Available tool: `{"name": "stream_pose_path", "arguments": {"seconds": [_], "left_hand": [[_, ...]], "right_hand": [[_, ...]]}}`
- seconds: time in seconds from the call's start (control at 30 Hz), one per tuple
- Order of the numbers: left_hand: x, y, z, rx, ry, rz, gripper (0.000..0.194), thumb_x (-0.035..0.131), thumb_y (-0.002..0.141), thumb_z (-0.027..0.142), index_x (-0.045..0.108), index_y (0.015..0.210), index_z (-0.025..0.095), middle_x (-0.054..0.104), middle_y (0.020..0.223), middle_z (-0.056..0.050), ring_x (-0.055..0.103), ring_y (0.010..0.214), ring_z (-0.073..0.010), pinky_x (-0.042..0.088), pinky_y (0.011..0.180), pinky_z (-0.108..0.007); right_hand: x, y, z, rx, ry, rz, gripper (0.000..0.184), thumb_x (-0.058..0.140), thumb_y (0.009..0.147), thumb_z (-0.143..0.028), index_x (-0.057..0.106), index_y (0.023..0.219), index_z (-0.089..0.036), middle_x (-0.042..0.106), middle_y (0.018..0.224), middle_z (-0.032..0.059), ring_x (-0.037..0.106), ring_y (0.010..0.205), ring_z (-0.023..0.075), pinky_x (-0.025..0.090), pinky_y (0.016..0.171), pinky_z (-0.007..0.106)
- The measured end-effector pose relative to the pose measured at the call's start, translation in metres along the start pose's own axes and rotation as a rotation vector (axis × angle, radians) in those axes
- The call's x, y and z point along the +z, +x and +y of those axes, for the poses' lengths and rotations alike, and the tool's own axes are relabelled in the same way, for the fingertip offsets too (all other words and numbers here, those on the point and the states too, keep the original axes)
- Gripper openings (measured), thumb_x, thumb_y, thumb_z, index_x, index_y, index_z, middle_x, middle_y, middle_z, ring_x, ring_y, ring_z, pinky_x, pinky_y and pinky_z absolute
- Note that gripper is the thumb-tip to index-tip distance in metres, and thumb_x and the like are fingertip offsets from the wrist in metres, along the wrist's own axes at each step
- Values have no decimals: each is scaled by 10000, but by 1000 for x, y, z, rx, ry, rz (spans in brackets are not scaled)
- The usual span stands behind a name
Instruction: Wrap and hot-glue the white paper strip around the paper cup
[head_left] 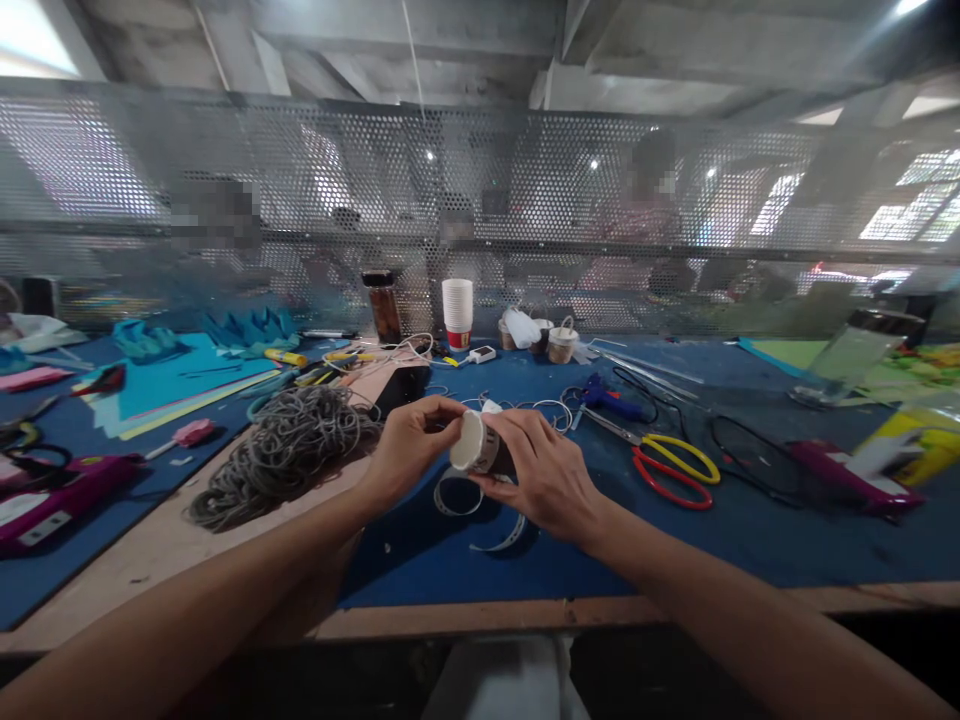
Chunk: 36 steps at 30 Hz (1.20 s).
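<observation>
Above the bench (675, 555), near its front edge, left hand (414, 441) and right hand (544, 470) grip a cup (468, 442), seemingly adjusting it, needing steady fingers next.

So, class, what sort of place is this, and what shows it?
Probably a craft workshop: a heap of grey cord, scissors with red and yellow handles, and a stack of paper cups share one worktable.
</observation>
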<state>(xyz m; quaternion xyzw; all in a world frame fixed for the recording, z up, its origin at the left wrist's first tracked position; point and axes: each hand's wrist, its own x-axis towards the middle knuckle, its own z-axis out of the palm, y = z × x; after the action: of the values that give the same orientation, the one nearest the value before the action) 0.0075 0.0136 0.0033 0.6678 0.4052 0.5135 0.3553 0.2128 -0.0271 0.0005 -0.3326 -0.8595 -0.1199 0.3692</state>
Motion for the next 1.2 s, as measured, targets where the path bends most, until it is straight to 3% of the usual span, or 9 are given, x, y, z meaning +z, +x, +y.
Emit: {"name": "stream_pose_path", "arguments": {"seconds": [0.27, 0.43, 0.53, 0.73, 0.87, 1.07, 1.2], "left_hand": [[2, 0, 7, -110, -176, -6, 312, 683, 828, 392, 759, 1025, 162, 764, 1005, -80, 680, 918, -236, 537, 809, -323], [1, -2, 13, -136, -387, -140, 386, 605, 893, 398, 714, 1163, 145, 704, 1219, -135, 626, 1145, -311, 507, 961, -430], [2, -3, 14, -97, -382, -232, 448, 653, 868, 367, 645, 1273, 176, 634, 1346, -132, 566, 1252, -324, 447, 1048, -468], [12, -5, 14, -62, -365, -277, 680, 816, 698, 221, 567, 1331, 238, 584, 1415, -108, 520, 1319, -299, 430, 1074, -434], [15, -7, 16, -124, -350, -208, 671, 841, 665, 251, 592, 1284, 178, 634, 1341, -134, 569, 1252, -323, 465, 1025, -452], [10, -6, 7, -124, -387, -230, 640, 831, 697, 257, 588, 1285, 188, 659, 1293, -127, 591, 1212, -307, 460, 1015, -429], [7, -5, 2, -128, -429, -248, 623, 826, 704, 241, 583, 1277, 205, 636, 1327, -128, 579, 1230, -299, 451, 1019, -410]], "right_hand": [[-2, 1, 1, 213, 132, 52, 610, 701, 849, -469, 439, 1351, -241, 580, 1247, 111, 590, 1143, 288, 590, 845, 428], [1, 3, 10, 368, 322, 129, 570, 713, 840, -490, 477, 1301, -253, 566, 1231, 97, 612, 1104, 267, 577, 892, 440], [4, 4, 15, 431, 432, 182, 547, 713, 845, -482, 486, 1286, -252, 558, 1220, 98, 610, 1118, 265, 569, 917, 444], [9, 5, 16, 429, 556, 208, 505, 660, 888, -487, 471, 1283, -236, 560, 1217, 110, 603, 1129, 245, 578, 898, 396], [11, 5, 15, 391, 524, 186, 468, 617, 926, -458, 462, 1301, -225, 557, 1225, 107, 597, 1130, 229, 564, 913, 378], [11, 5, 15, 376, 554, 137, 431, 576, 949, -453, 491, 1296, -210, 581, 1230, 107, 603, 1120, 219, 526, 958, 378], [6, 11, 26, 479, 648, 187, 329, 409, 1020, -432, 620, 1153, -216, 660, 1108, 79, 636, 1055, 207, 526, 939, 371]]}}
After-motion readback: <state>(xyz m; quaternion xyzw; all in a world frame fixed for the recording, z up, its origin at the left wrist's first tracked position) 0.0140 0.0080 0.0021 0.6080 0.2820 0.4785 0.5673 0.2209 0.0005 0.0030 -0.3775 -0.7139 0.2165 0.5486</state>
